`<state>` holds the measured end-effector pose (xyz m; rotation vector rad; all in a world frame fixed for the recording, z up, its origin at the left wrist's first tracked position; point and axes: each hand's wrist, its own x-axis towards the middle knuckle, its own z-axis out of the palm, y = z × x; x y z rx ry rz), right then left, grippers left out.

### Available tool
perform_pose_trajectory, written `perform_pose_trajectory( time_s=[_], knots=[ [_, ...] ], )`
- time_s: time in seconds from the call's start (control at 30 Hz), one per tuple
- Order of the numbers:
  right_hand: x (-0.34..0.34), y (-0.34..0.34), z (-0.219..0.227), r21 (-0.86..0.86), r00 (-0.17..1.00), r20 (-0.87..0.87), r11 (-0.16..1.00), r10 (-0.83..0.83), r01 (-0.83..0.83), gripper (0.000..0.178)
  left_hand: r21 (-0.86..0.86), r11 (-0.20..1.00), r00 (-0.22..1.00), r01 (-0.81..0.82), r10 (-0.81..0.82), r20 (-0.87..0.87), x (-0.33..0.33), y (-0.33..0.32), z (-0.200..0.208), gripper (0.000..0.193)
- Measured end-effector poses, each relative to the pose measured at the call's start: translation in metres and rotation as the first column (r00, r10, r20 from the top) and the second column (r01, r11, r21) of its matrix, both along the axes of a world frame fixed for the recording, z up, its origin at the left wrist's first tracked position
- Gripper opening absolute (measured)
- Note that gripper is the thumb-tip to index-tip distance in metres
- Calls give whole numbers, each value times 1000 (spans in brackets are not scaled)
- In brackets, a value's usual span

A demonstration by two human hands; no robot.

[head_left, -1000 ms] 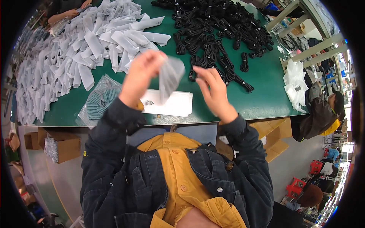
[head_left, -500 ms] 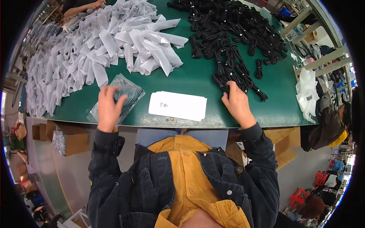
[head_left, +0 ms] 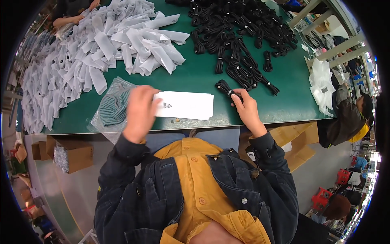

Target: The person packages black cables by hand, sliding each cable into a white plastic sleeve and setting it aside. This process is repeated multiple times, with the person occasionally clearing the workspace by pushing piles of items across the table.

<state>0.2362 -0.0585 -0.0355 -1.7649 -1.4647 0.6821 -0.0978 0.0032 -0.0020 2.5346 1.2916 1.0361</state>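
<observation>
My right hand is closed on a coiled black cable, pinching one end of the bundle between thumb and fingers just above the green table. At the left edge of a stack of flat white sleeves is my left hand, slightly blurred. Its thumb and fingers are apart, and nothing shows between them. Beside that hand, a clear plastic bag lies with a ribbed grey-green knitted item in it. Beyond the right hand spreads a big heap of coiled black cables.
A large pile of filled whitish sleeves covers the table's left side; another person's hand is behind it. White plastic bags hang at the right edge. Cardboard boxes stand below the table. A metal frame rises at right.
My right hand has drawn one cable bundle away from the heap toward me. My left hand has moved right, from over the clear bag to the stack of white sleeves. The view has shifted slightly.
</observation>
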Motion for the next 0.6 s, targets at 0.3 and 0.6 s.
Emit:
perform_pose_trajectory(
  time_s=[0.3,0.6],
  knots=[
    [-15,-20,4,143,996,-1,985,94,-93,29,-237,871,902,429,-429,57,100,-7,-37,13],
    [-20,-41,9,406,979,156,895,129,-183,33,-409,848,939,336,-271,211,102,-7,-47,11]
  ],
)
